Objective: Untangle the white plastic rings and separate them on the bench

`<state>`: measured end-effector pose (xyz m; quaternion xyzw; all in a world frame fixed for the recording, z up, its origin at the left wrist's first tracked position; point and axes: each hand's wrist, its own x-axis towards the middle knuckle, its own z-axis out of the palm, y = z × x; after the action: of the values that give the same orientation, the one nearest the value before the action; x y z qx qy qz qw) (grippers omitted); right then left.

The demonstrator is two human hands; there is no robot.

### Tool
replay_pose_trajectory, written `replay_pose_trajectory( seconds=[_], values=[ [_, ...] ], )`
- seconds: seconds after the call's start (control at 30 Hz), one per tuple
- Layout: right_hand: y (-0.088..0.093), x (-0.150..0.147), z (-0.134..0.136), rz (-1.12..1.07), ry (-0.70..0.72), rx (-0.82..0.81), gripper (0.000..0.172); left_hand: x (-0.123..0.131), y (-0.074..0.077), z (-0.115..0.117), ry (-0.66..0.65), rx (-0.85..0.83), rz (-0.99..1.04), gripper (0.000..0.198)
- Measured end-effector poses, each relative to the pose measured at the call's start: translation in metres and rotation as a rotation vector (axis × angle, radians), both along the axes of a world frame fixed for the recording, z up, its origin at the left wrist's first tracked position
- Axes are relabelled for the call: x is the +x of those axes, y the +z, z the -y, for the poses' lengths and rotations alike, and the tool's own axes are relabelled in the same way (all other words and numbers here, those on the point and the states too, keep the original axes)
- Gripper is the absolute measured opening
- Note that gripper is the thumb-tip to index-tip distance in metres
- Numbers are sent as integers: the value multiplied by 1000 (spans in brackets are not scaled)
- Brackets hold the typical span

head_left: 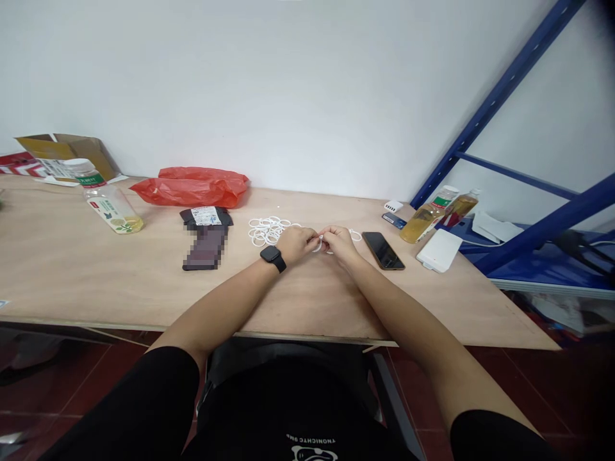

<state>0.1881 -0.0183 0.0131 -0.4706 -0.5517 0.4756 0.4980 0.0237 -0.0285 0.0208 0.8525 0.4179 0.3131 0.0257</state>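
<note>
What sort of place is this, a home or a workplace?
Likely a small workroom or storeroom: a bare plywood table, a blue metal rack beside it, and a pile of white rings, one ring pinched between left hand and right hand.

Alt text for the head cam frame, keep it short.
A person's left hand and right hand meet over a wooden table, pinching a small white ring between them, beside a pile of white rings. A dark phone lies to the right, a red plastic bag near the wall behind.
</note>
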Motion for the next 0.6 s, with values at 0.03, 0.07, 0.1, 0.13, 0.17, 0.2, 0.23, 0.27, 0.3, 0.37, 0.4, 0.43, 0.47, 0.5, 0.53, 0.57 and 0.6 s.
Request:
replay_pose_trajectory(
  seconds=[0.03, 0.07, 0.1, 0.13, 0.17, 0.2, 0.23, 0.27, 0.3, 0.37, 0.4, 0.43, 0.47, 0.5, 0.53, 0.57, 0.6],
  values=[
    [0, 0, -1, -13, -12, -6, 12, 1, 0, 0, -2, 21, -11, 27],
    [0, 1, -2, -21, -23, -8, 11, 3, 0, 1, -6, 40, -20, 27],
    [0, 1, -2, -28, -33, -6, 10, 4, 1, 1, -8, 53, -22, 27],
    [1, 2, -3, -36, -39, -2, 9, 4, 1, 1, -2, 57, -14, 26],
    [2, 3, -2, -49, -34, 1, 10, 4, 1, 1, 14, 51, 6, 26],
    [4, 4, -2, -64, -15, -1, 12, 4, 2, 0, 40, 37, 36, 25],
    [5, 4, -1, -77, 17, -6, 16, 3, 2, -1, 71, 17, 70, 24],
    [7, 5, 0, -88, 53, -11, 23, 1, 2, -2, 104, -4, 103, 24],
    [7, 5, 0, -91, 85, -12, 29, -1, 2, -3, 133, -23, 128, 25],
    [6, 6, -2, -60, 105, 7, 35, -4, 1, -7, 141, -49, 136, 29],
    [5, 8, -4, -28, 80, 33, 34, -6, 0, -9, 124, -55, 119, 33],
    [3, 10, -7, 18, 40, 65, 30, -8, -2, -12, 106, -56, 92, 36],
    [0, 13, -11, 76, -14, 106, 27, -9, -4, -14, 95, -52, 54, 38],
    [-3, 18, -15, 148, -64, 149, 24, -10, -7, -16, 99, -46, 7, 38],
    [-6, 23, -19, 231, -103, 185, 25, -11, -10, -18, 121, -42, -46, 37],
    [-8, 29, -23, 309, -142, 202, 26, -12, -14, -20, 157, -44, -103, 35],
    [-10, 35, -26, 387, -173, 209, 27, -13, -17, -22, 185, -59, -164, 34]
  ],
)
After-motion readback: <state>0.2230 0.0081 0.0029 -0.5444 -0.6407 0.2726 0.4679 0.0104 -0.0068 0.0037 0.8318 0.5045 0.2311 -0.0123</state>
